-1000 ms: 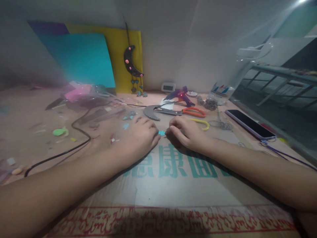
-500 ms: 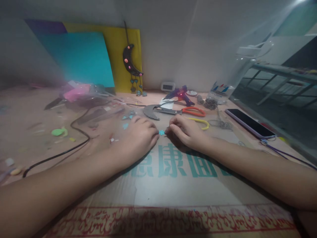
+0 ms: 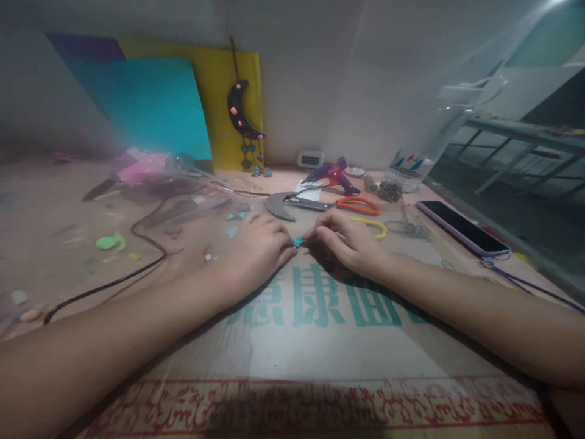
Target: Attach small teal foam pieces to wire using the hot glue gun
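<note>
In the head view, the small blue flower [image 3: 298,242] has just turned a little — it shows a different outline than half a second earlier — and the right hand's fingertips have risen slightly beside it, so the piece is being adjusted rather than lying untouched. It sits between the two hands, over the printed cardboard [image 3: 347,360] around the middle of the surface [image 3: 86,262]. The left hand [image 3: 265,244] has a narrow grip, its fingertips seemingly closed on the flower's edge; the right hand [image 3: 345,241] is narrow too, but whether it pinches the piece or only meets it cannot be told. Toward the back edge lie a grey crescent [image 3: 278,207], an orange-handled tool [image 3: 359,206] and a purple glue gun [image 3: 336,175]. A yellow handle [image 3: 375,228] sits just beyond the right hand, crowding that side; a phone [image 3: 461,228] lies near the right edge, and a black cable [image 3: 165,250] curls across the left.
</note>
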Demonstrator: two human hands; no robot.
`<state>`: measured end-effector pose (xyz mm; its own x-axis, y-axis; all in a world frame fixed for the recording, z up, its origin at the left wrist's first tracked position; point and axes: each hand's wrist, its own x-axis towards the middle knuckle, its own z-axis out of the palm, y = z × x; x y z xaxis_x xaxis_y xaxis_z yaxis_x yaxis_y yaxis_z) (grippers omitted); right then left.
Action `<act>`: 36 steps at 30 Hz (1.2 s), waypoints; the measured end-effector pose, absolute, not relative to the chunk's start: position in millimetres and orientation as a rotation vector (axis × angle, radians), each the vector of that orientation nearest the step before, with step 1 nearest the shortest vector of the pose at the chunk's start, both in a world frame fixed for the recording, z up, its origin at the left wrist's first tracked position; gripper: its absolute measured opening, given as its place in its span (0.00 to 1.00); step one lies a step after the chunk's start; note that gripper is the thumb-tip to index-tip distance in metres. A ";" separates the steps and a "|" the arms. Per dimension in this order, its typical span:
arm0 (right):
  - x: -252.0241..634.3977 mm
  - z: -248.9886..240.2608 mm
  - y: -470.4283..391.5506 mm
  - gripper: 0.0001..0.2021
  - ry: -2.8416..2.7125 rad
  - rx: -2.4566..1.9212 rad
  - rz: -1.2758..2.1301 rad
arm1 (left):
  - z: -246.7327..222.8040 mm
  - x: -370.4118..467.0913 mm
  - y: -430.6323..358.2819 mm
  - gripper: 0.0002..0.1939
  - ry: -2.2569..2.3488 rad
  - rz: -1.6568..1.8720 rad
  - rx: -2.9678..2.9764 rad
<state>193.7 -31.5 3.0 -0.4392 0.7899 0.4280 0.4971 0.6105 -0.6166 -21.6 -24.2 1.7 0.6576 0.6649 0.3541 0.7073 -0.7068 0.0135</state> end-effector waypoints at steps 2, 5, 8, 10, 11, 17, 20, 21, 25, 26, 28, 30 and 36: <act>193.3 3.5 -31.8 0.03 -2.128 -1.014 0.518 | 1.2 -21.7 -22.8 0.15 -1.134 -0.514 -2.744; 192.8 4.3 -32.0 0.03 -2.131 -1.017 0.521 | -0.1 -21.8 -20.9 0.16 -1.120 -0.535 -2.725; 192.4 3.5 -31.9 0.03 -2.127 -1.017 0.513 | -1.7 -21.8 -19.6 0.15 -1.098 -0.563 -2.700; 192.0 2.8 -31.9 0.04 -2.125 -1.018 0.508 | -2.5 -21.7 -18.9 0.14 -1.081 -0.577 -2.691; 191.7 2.5 -31.9 0.04 -2.121 -1.019 0.515 | -2.7 -21.7 -18.6 0.14 -1.075 -0.584 -2.688; 189.9 3.7 -32.7 0.04 -2.109 -1.000 0.598 | -2.2 -21.6 -18.1 0.13 -1.091 -0.593 -2.688; 189.7 3.8 -33.0 0.05 -2.117 -0.992 0.607 | -2.2 -21.8 -18.4 0.13 -1.094 -0.591 -2.693; 189.7 3.6 -33.1 0.05 -2.117 -0.991 0.610 | -2.2 -21.9 -18.6 0.14 -1.094 -0.592 -2.695; 190.0 2.7 -33.3 0.05 -2.082 -0.959 0.664 | -1.1 -22.0 -19.2 0.15 -1.105 -0.588 -2.718; 190.1 2.7 -33.5 0.05 -2.071 -0.949 0.677 | -0.6 -22.0 -19.4 0.15 -1.111 -0.586 -2.723; 189.9 3.1 -34.1 0.05 -2.059 -0.939 0.681 | 0.3 -21.9 -19.6 0.16 -1.119 -0.583 -2.728; 189.7 3.9 -34.9 0.06 -2.063 -0.950 0.665 | 0.7 -21.9 -19.7 0.15 -1.117 -0.578 -2.728; 189.7 5.3 -35.0 0.07 -2.086 -0.964 0.647 | 0.5 -21.5 -20.8 0.14 -1.115 -0.554 -2.732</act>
